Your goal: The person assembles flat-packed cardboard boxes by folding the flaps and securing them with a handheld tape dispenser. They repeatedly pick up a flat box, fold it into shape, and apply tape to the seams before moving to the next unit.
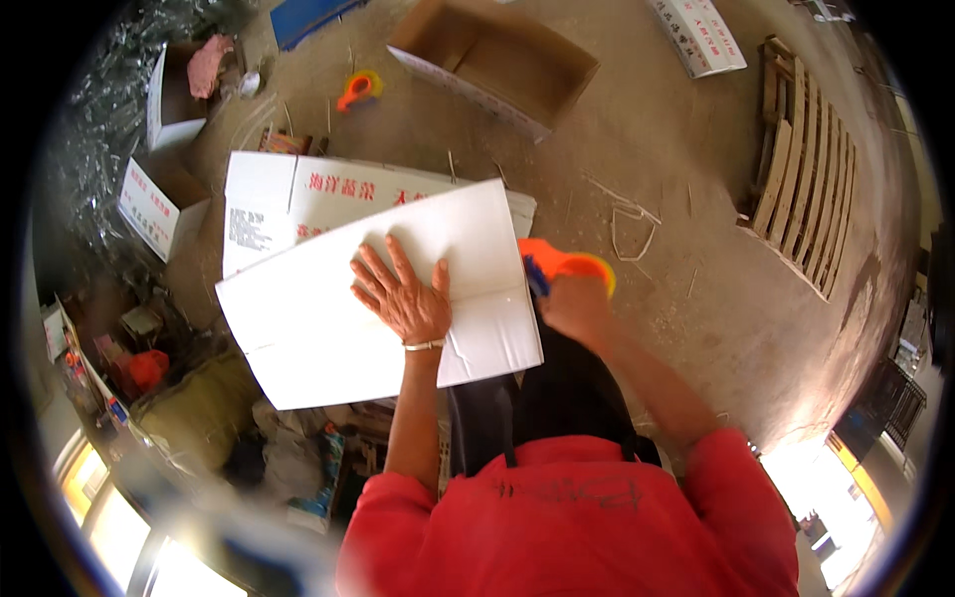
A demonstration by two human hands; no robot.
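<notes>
My left hand [403,298] lies flat with fingers spread on a white cardboard box [308,338], pressing on its plain upper face. To the right of the box, my right hand [579,306] is closed round an orange tape dispenser [562,261] with a blue part facing the box edge. The dispenser is close against that edge; whether tape touches the cardboard I cannot tell. Beneath and beyond the box lies flat white cardboard [264,209] with red printing, partly covered by it.
An open brown-inside carton [487,60] stands on the floor ahead, with another orange tape dispenser [360,90] to its left. A wooden pallet [806,169] lies at the right. Small open boxes [154,209] and a green sack [204,408] are at the left.
</notes>
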